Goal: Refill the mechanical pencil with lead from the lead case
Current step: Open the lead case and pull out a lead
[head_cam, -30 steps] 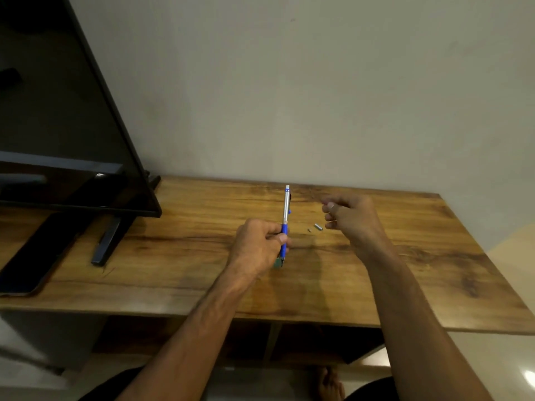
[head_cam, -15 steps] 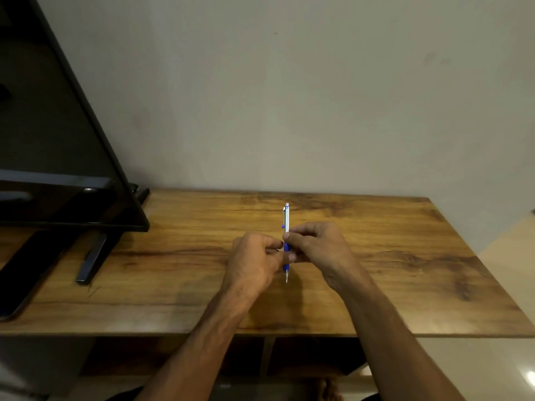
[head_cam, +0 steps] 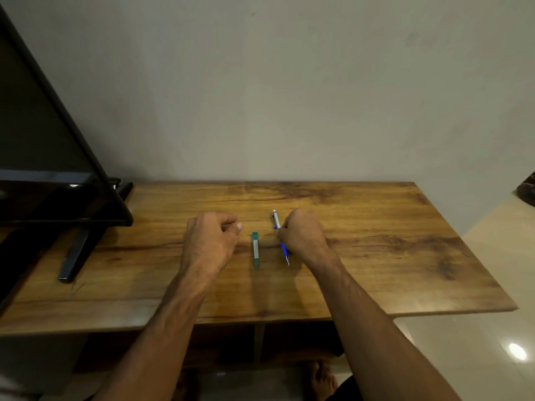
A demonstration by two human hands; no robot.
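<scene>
A blue and white mechanical pencil [head_cam: 277, 220] lies lengthwise at the middle of the wooden table [head_cam: 376, 256], tip toward me. My right hand [head_cam: 302, 234] is closed around its middle, low against the tabletop. A slim teal lead case [head_cam: 255, 249] lies flat on the table just left of the pencil, touched by neither hand. My left hand [head_cam: 212, 241] hovers left of the case with its fingers curled in and nothing visible in them.
A black TV [head_cam: 43, 169] on a stand [head_cam: 72, 256] fills the table's left side. A wall runs close behind the table. The table's right edge drops to a tiled floor [head_cam: 492, 342]. My bare foot [head_cam: 321, 380] shows beneath the table.
The pencil passed from my left hand to my right and came down to the table. My left hand drew away to the left, and the teal lead case is now uncovered between the hands.
</scene>
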